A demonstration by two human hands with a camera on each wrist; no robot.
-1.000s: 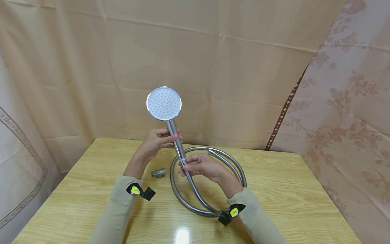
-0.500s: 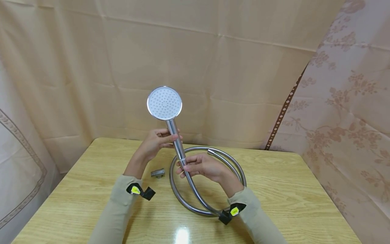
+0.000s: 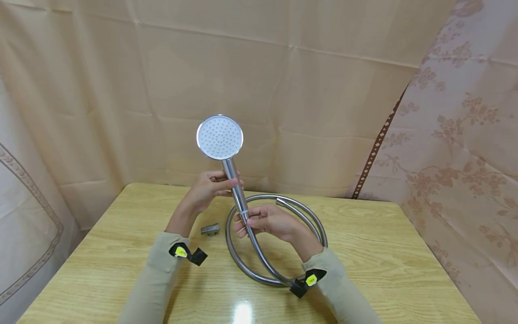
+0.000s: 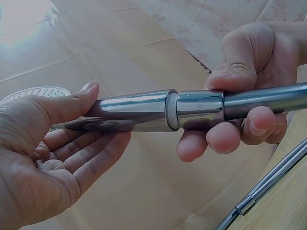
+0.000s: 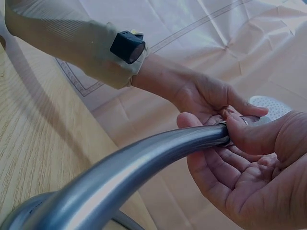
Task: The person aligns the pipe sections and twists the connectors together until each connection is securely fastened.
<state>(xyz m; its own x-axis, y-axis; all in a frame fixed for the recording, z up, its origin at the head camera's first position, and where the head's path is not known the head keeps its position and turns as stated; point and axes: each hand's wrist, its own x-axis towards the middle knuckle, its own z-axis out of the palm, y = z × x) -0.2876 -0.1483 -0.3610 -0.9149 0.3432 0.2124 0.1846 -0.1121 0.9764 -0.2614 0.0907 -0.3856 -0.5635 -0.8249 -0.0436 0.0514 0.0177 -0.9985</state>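
Observation:
A chrome shower head (image 3: 220, 137) with a round white nozzle face is held up over the table, tilted with its face toward the head camera. My left hand (image 3: 206, 191) grips its handle (image 4: 134, 108) between thumb and fingers. Below it, my right hand (image 3: 271, 220) pinches the metal nut (image 4: 199, 109) at one end of the shower hose (image 3: 259, 252). Nut and handle meet end to end, and a narrow white ring shows between them in the left wrist view. The thread inside is hidden.
The rest of the hose lies coiled on the wooden table (image 3: 384, 256), its other end (image 3: 280, 201) at the back of the coil. Left of the coil sits a small chrome fitting (image 3: 210, 229). A beige curtain (image 3: 202, 67) hangs behind the table.
The shower head has shifted very slightly to the right. My right fingers have moved a little on the nut; both hands keep their hold.

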